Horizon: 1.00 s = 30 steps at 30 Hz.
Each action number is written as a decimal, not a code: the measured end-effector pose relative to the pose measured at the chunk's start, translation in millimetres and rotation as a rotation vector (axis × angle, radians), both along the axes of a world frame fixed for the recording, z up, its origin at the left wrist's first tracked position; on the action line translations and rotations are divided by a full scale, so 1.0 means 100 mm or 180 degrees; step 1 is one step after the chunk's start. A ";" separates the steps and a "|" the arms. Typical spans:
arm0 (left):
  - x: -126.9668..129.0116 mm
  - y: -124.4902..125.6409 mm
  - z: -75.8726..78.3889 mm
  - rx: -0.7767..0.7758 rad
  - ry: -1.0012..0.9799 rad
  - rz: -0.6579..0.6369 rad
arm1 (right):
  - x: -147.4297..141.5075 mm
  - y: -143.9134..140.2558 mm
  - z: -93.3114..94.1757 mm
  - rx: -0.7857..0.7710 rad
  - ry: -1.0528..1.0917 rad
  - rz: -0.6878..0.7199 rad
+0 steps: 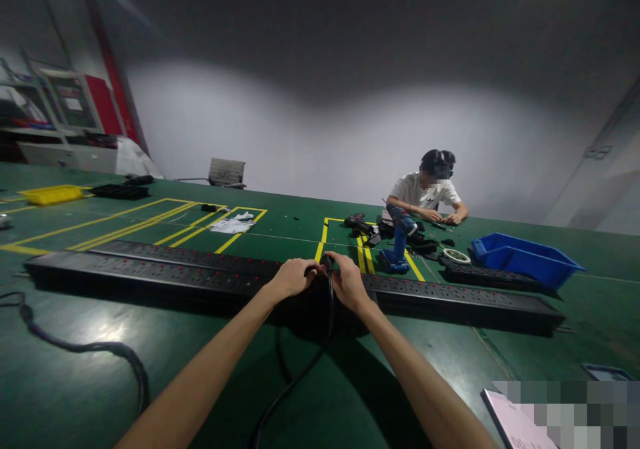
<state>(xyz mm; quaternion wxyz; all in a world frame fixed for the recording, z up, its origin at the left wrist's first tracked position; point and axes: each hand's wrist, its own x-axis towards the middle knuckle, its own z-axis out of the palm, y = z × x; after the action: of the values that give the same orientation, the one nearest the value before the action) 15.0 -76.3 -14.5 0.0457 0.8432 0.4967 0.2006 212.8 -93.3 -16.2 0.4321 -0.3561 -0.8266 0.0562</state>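
Note:
Long black power strips with red-marked outlets lie across the table: one strip [150, 277] reaches left, another stretch [465, 300] reaches right. Between them, at the centre, my right hand [350, 281] closes its fingers round a black plug [327, 262]. From that plug a black cable [330, 315] hangs down and curves toward me. My left hand [291, 277] is closed right beside it, fingertips close to the plug. Something dark shows at the left fingers, too small to make out. The dark area under both hands lies in shadow.
A blue cordless drill [399, 242] stands beyond the strips, near loose black parts and a tape roll [455, 255]. A blue bin [523, 259] is at right. Another person [425, 192] sits opposite. A thick cable [85, 347] lies at left, a phone [520, 419] front right.

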 end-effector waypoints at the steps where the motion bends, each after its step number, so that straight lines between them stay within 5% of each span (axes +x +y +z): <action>1: 0.00 0.00 0.00 0.0010 -0.0003 -0.0010 | 0.00 0.01 0.00 -0.0015 0.0096 -0.0037; 8: 0.00 0.01 -0.01 -0.0005 -0.0005 0.0006 | 0.04 0.04 0.15 -0.0237 0.0581 -0.0271; 21: 0.04 -0.01 0.01 0.0056 -0.0156 0.0159 | 0.43 -0.53 1.19 -0.0911 -0.0832 0.0337; 25: 0.05 0.00 0.01 0.0037 -0.0153 0.0152 | 0.38 -0.64 1.24 -0.0910 -0.1395 0.0213; 30: 0.05 -0.02 0.02 0.0028 -0.0154 0.0062 | 0.19 -0.68 1.08 -0.0774 -0.2083 0.0191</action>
<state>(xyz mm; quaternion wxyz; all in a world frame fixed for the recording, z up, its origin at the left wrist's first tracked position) 19.8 -77.9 -12.1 0.0521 0.8334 0.5028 0.2235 231.3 -161.2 92.0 0.0969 -0.3796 -0.9187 0.0498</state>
